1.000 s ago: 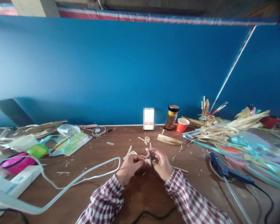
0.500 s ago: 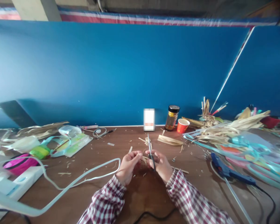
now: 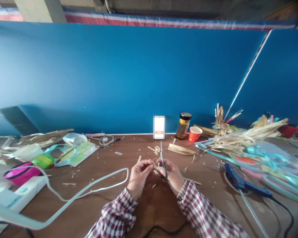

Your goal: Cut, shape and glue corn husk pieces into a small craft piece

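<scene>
My left hand [image 3: 138, 175] pinches a small piece of dried corn husk [image 3: 155, 168] over the brown table [image 3: 109, 165], its fingers closed. My right hand [image 3: 173, 174] grips dark scissors [image 3: 162, 158], blades pointing away from me and meeting the husk piece between both hands. Both sleeves are red and white plaid. Husk scraps [image 3: 156, 149] lie just beyond the hands.
A white cable [image 3: 89, 189] loops at left toward a white power strip [image 3: 17, 195]. A blue glue gun [image 3: 240, 181] lies at right beside teal ribbons and a husk pile [image 3: 248, 137]. A jar [image 3: 183, 125], an orange cup [image 3: 195, 134] and a pink tape roll [image 3: 20, 173] stand around.
The scissors have shifted slightly right and the blades have closed in on the husk. Both hands stay close together in the same place.
</scene>
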Demonstrator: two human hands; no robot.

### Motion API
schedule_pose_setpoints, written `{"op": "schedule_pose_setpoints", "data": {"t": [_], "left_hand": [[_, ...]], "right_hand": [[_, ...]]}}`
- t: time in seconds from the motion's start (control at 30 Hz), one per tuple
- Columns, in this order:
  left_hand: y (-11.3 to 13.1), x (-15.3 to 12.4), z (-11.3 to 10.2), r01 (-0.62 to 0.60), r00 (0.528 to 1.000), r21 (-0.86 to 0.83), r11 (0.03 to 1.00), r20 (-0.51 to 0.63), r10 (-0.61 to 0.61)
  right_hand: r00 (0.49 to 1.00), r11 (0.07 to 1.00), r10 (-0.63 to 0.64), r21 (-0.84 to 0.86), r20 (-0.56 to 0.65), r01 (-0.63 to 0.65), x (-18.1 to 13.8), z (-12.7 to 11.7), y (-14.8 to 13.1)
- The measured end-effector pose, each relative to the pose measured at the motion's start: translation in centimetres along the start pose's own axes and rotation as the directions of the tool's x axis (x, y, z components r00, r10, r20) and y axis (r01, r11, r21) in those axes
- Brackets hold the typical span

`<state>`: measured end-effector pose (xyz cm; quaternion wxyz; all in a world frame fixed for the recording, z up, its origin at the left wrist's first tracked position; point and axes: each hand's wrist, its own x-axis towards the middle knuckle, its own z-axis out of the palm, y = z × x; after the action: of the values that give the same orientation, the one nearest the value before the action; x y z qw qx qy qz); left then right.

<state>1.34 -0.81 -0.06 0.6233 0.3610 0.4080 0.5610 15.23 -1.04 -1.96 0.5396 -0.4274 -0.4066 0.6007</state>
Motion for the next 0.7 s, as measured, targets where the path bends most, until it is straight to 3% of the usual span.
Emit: {"op": "schedule_pose_setpoints", "data": {"t": [0.13,0.7], "left_hand": [[-0.05,-0.08,0.03,0.049,0.998,-0.004,0.999,-0.032,-0.049],[0.42,-0.39,0.29,-0.005,1.000,-0.096,0.995,-0.005,0.004]], "right_hand": [[0.999,0.999,0.039,0.001,0.015,-0.039,0.06,-0.06,0.03],[0.998,0.998,-0.059,-0.016,-0.031,0.059,0.77,-0.39,0.69]]}}
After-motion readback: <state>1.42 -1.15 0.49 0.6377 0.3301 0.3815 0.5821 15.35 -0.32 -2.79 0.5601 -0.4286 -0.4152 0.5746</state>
